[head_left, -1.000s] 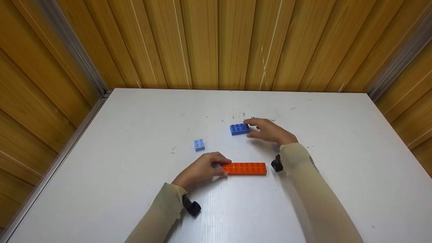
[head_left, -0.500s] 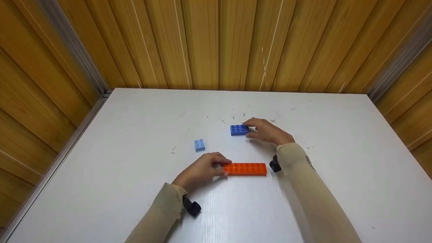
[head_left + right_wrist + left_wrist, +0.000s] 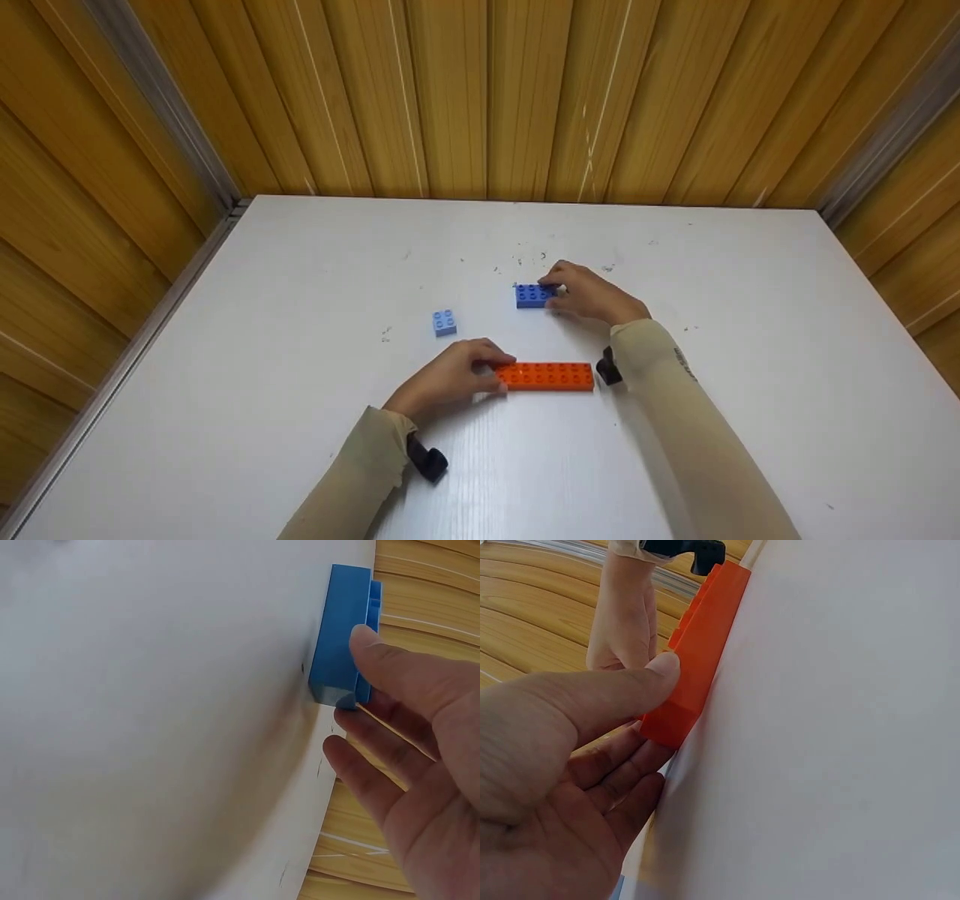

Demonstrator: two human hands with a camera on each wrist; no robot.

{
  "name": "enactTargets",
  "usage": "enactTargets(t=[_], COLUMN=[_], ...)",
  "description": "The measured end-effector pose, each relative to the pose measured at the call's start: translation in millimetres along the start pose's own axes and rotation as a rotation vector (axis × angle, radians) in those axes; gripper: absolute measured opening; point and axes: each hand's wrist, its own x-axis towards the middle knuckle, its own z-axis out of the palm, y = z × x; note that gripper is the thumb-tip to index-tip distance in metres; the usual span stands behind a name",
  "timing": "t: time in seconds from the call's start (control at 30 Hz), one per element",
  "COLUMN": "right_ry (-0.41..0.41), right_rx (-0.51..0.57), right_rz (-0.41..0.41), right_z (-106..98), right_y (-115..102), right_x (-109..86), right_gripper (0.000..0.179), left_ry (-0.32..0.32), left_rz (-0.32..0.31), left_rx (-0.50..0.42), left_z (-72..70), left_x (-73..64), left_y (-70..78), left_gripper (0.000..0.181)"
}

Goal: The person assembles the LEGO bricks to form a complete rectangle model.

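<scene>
Plainly, the left hand [image 3: 450,375], partly closed, pinches the left end of a long orange brick [image 3: 551,378] between thumb and fingers, on the white bench [image 3: 300,337]. The right hand [image 3: 598,294], similarly curled, grips the right end of a blue brick [image 3: 532,297] farther back. Beyond the left hand, a small light-blue brick [image 3: 444,323] lies apart; wood-patterned panels [image 3: 450,97] stand behind the bench.

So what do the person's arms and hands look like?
Long beige fabric sleeves, the right one with a dark marking too small to read. Each wrist carries a black, blocky device. The left hand and right hand wear no gloves.
</scene>
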Motion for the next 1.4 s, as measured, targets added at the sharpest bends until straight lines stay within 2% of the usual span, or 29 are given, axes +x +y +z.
enactTargets(t=[0.53, 0.7, 0.97, 1.4], right_ry=[0.02, 0.015, 0.012, -0.006], right_rx=[0.028, 0.033, 0.047, 0.043], right_rz=[-0.024, -0.039, -0.009, -0.056], right_z=[1, 0, 0, -2], right_y=[3, 3, 4, 4], right_x=[-4.0, -7.1, -11.2, -17.4], right_gripper=[0.045, 0.043, 0.041, 0.041], left_ry=[-0.004, -0.008, -0.008, -0.005], left_rz=[-0.007, 0.007, 0.008, 0.004], left_rx=[-0.001, -0.017, -0.029, 0.001], left_z=[-0.9, -0.8, -0.7, -1.1], left_x=[-1.1, -1.4, -1.2, -1.0], left_y=[-0.4, -2.5, -2.1, -1.5], left_gripper=[0.038, 0.037, 0.038, 0.036])
